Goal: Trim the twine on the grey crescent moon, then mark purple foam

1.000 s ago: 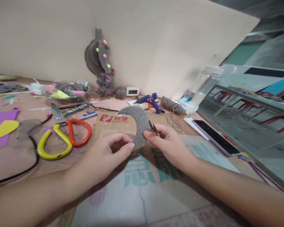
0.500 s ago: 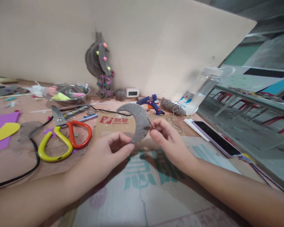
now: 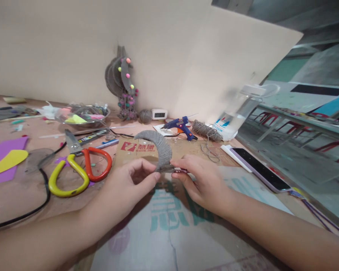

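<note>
A crescent wrapped in grey yarn stands tilted above the cardboard, its upper tip pointing left. Its lower end is pinched between the thumb and fingers of my left hand. Close by on the right, my right hand is closed on a thin dark piece that reaches across to the crescent's lower end. Whether this is a strand of yarn or a slim tool, I cannot make out. Below both hands lies a cardboard sheet with green and red print.
Scissors with yellow and red handles lie left, beside a black cable. Behind are a blue glue gun, a yarn bundle and a white timer. A phone and a bottle stand at the right.
My right hand has moved down and slightly left, bringing the thin dark piece to the crescent's lower end. The crescent has shifted slightly down and left; my left hand keeps its pinch.
</note>
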A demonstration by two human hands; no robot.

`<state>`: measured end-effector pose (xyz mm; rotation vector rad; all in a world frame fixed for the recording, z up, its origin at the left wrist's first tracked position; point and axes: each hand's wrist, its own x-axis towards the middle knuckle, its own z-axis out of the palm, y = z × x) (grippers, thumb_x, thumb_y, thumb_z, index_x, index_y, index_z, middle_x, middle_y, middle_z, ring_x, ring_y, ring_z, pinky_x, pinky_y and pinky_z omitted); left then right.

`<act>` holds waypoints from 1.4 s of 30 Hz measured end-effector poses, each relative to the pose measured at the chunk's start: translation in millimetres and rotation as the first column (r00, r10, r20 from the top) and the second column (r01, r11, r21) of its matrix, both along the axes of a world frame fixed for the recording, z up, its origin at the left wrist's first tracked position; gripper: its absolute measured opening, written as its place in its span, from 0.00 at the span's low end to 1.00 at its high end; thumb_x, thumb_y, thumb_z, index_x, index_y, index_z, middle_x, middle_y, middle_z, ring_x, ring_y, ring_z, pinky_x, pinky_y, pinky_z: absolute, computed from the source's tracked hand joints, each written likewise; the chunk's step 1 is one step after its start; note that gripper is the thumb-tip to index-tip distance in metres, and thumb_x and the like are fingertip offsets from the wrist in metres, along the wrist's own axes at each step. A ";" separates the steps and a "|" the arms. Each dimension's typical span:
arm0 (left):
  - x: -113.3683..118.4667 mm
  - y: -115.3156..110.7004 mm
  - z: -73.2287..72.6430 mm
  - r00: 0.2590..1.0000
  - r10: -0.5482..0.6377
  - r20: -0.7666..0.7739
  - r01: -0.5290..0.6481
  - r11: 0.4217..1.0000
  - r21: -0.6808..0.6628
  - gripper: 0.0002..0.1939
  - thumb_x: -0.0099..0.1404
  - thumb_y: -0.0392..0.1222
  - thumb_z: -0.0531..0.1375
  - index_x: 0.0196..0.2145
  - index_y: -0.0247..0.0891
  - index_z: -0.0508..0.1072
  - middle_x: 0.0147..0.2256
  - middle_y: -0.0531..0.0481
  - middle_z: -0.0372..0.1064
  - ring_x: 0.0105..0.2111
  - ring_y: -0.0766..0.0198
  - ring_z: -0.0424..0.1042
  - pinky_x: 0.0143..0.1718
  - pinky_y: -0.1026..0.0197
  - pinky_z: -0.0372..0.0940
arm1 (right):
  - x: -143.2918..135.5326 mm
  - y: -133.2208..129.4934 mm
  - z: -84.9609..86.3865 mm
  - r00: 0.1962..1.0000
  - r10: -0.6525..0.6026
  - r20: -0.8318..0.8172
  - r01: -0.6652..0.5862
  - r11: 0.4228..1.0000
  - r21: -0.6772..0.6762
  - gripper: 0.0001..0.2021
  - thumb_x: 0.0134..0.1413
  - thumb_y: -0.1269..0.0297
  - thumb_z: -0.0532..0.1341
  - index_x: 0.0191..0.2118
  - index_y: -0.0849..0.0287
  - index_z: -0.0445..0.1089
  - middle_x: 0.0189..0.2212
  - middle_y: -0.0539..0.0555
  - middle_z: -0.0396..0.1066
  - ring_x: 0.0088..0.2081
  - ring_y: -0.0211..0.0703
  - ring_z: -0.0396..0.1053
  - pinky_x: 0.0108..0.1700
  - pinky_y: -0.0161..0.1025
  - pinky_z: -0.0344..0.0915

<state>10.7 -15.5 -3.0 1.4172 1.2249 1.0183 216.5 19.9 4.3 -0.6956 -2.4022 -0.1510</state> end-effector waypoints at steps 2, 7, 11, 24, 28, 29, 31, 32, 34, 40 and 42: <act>0.1 -0.6 0.0 1.000 -0.007 -0.005 0.007 1.000 0.020 0.05 0.60 0.43 0.59 0.30 0.40 0.69 0.28 0.57 0.68 0.30 0.67 0.67 0.32 0.66 0.60 | -0.4 -0.2 0.4 1.000 0.002 0.001 -0.002 1.000 -0.004 0.08 0.59 0.71 0.56 0.45 0.62 0.64 0.28 0.52 0.66 0.29 0.39 0.62 0.31 0.36 0.57; -1.7 -1.3 -0.3 0.999 -0.010 -0.042 0.011 0.999 0.040 0.05 0.61 0.43 0.59 0.31 0.40 0.70 0.28 0.57 0.69 0.30 0.67 0.68 0.31 0.66 0.60 | -1.6 0.3 0.4 1.000 -0.007 0.001 0.007 1.000 -0.022 0.08 0.60 0.69 0.56 0.45 0.62 0.64 0.29 0.53 0.67 0.30 0.40 0.63 0.32 0.36 0.58; -2.0 -0.8 -1.4 0.998 0.006 -0.070 -0.001 0.998 0.067 0.04 0.61 0.43 0.59 0.31 0.41 0.70 0.28 0.58 0.70 0.30 0.68 0.69 0.32 0.66 0.61 | -1.5 1.0 -0.3 1.000 -0.011 0.017 0.012 0.999 -0.030 0.08 0.60 0.68 0.56 0.45 0.61 0.64 0.30 0.53 0.67 0.30 0.40 0.63 0.32 0.36 0.57; -1.6 -3.1 -0.6 0.995 0.005 -0.103 0.002 0.997 0.074 0.04 0.60 0.42 0.59 0.30 0.41 0.70 0.27 0.58 0.69 0.29 0.69 0.69 0.30 0.67 0.61 | -1.8 3.5 -1.3 0.999 0.004 -0.051 -0.009 0.995 -0.102 0.05 0.60 0.68 0.56 0.41 0.60 0.67 0.27 0.52 0.69 0.28 0.38 0.64 0.30 0.35 0.57; -1.0 -3.7 -0.7 0.996 -0.005 -0.086 0.012 0.996 0.083 0.04 0.61 0.42 0.59 0.30 0.41 0.70 0.27 0.58 0.69 0.28 0.69 0.69 0.29 0.67 0.61 | -0.8 2.0 -2.6 0.995 -0.014 -0.096 0.003 0.993 -0.116 0.07 0.59 0.67 0.57 0.43 0.60 0.66 0.28 0.51 0.69 0.29 0.38 0.65 0.31 0.35 0.59; -1.2 -3.7 -0.7 0.996 -0.007 -0.085 0.013 0.997 0.080 0.04 0.61 0.42 0.59 0.30 0.41 0.70 0.27 0.58 0.70 0.28 0.69 0.69 0.30 0.67 0.61 | -0.2 1.7 -2.9 0.996 -0.015 -0.093 0.005 0.993 -0.116 0.08 0.58 0.68 0.57 0.44 0.60 0.66 0.28 0.51 0.69 0.29 0.38 0.65 0.32 0.35 0.59; -1.8 -3.8 -0.4 0.996 -0.002 -0.093 0.010 0.997 0.079 0.04 0.61 0.42 0.59 0.30 0.41 0.70 0.28 0.58 0.71 0.29 0.68 0.69 0.30 0.67 0.61 | 1.0 1.7 -3.5 0.997 -0.010 -0.075 0.002 0.994 -0.112 0.08 0.58 0.68 0.57 0.44 0.60 0.66 0.28 0.51 0.68 0.29 0.38 0.65 0.31 0.35 0.59; -2.0 -3.7 -0.2 0.995 0.003 -0.100 0.005 0.997 0.083 0.04 0.61 0.43 0.59 0.31 0.42 0.70 0.28 0.58 0.71 0.29 0.68 0.69 0.31 0.67 0.62 | 1.6 1.9 -3.7 0.998 -0.009 -0.063 0.002 0.994 -0.109 0.08 0.58 0.68 0.57 0.44 0.60 0.66 0.28 0.51 0.68 0.29 0.39 0.64 0.31 0.35 0.58; -2.2 -3.7 0.0 0.993 0.013 -0.114 -0.002 0.996 0.093 0.04 0.60 0.43 0.59 0.31 0.42 0.70 0.28 0.58 0.71 0.29 0.68 0.70 0.31 0.66 0.62 | 2.2 2.6 -3.9 0.999 -0.008 -0.044 0.003 0.995 -0.104 0.08 0.58 0.68 0.57 0.44 0.60 0.66 0.28 0.51 0.67 0.29 0.39 0.64 0.31 0.35 0.57; -2.0 -2.9 0.0 0.990 0.022 -0.140 -0.007 0.994 0.106 0.05 0.60 0.44 0.59 0.31 0.42 0.71 0.28 0.58 0.72 0.29 0.67 0.70 0.30 0.66 0.62 | 1.1 2.2 -2.2 1.000 -0.013 -0.015 0.012 0.998 -0.067 0.07 0.59 0.68 0.57 0.43 0.59 0.66 0.27 0.51 0.65 0.28 0.39 0.62 0.30 0.35 0.56; -2.1 -2.9 0.8 0.987 0.032 -0.157 -0.012 0.992 0.127 0.04 0.60 0.43 0.59 0.30 0.41 0.71 0.28 0.57 0.72 0.29 0.67 0.70 0.30 0.66 0.62 | 0.3 0.8 -0.7 1.000 -0.016 0.000 0.016 0.998 -0.068 0.07 0.59 0.67 0.56 0.43 0.60 0.66 0.27 0.51 0.65 0.28 0.39 0.62 0.30 0.35 0.56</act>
